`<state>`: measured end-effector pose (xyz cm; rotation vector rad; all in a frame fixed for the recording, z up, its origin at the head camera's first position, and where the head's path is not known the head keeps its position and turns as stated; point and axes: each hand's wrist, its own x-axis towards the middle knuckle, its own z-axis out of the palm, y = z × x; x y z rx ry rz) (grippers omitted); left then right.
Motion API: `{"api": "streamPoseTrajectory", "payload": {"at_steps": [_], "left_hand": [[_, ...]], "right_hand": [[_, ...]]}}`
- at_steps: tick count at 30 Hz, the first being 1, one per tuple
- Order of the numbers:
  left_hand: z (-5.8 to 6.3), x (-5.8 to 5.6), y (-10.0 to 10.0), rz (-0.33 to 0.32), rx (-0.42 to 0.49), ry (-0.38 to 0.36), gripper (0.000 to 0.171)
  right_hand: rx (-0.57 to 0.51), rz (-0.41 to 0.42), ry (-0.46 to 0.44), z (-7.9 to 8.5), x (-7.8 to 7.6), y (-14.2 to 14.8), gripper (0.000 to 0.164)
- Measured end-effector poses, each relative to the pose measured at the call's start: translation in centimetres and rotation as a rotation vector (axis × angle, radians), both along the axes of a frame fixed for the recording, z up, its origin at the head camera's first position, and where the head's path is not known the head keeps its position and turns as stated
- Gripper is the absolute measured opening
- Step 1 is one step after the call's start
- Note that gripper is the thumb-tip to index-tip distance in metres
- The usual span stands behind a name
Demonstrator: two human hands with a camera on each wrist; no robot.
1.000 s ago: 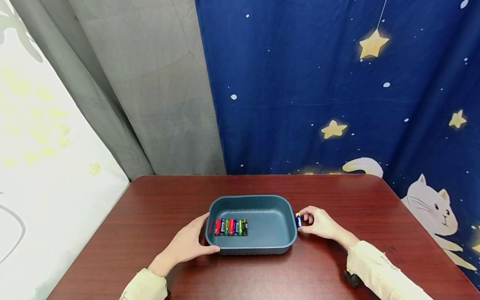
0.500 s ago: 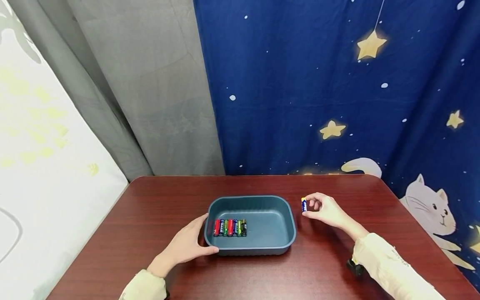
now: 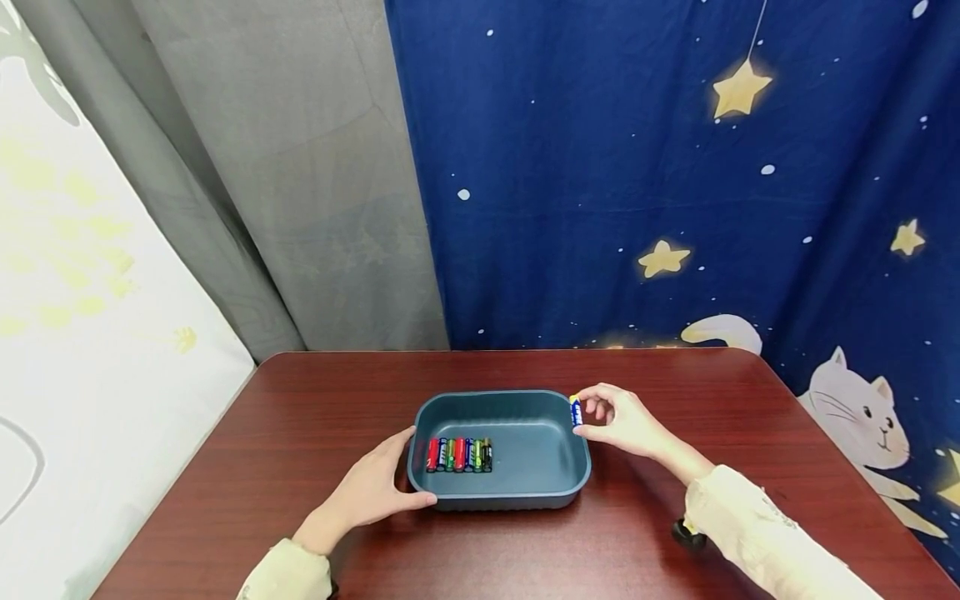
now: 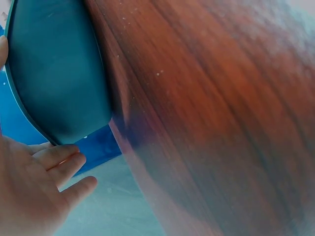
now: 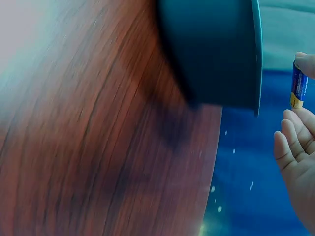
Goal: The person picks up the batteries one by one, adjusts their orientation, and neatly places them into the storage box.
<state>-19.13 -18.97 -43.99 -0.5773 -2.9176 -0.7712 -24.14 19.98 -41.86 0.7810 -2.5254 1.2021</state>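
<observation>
In the head view, my right hand [image 3: 626, 423] pinches a blue battery with a yellow end [image 3: 576, 412] between thumb and fingers, level with the right rim of a blue-grey plastic tray [image 3: 517, 502]. The right wrist view shows the battery [image 5: 299, 87] held end to end, thumb at the blue end and a fingertip at the yellow one. My left hand [image 3: 372, 483] rests spread against the tray's left end, its thumb along the near corner and its fingers at the left side. Inside the tray, a row of several red, blue, green and black batteries [image 3: 460, 456] lies side by side.
The tray stands on a dark red wooden table [image 3: 337, 392]. Behind the table hang a grey curtain [image 3: 315, 208] and a blue curtain with stars [image 3: 555, 192]. The tray's right part is bare floor inside its raised walls.
My right hand first carried the battery up and away from beside the tray's right wall, then moved it left to the right rim. My left hand and the row of batteries stayed put.
</observation>
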Motion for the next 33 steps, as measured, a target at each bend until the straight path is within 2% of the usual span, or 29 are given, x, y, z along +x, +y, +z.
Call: {"api": "streamPoseTrajectory", "payload": {"at_steps": [10,21,33], "left_hand": [[-0.1,0.0,0.0,0.000,0.009,0.002,0.101],[0.0,-0.1,0.1,-0.004,0.014,0.002,0.102],[0.0,0.0,0.0,-0.004,0.015,0.001,0.101]], "right_hand": [[0.018,0.094,0.012,0.0,-0.1,-3.7,0.041],[0.101,0.123,0.008,-1.0,-0.2,-7.1,0.042],[0.215,0.126,-0.064,-1.4,-0.1,-9.5,0.042]]}}
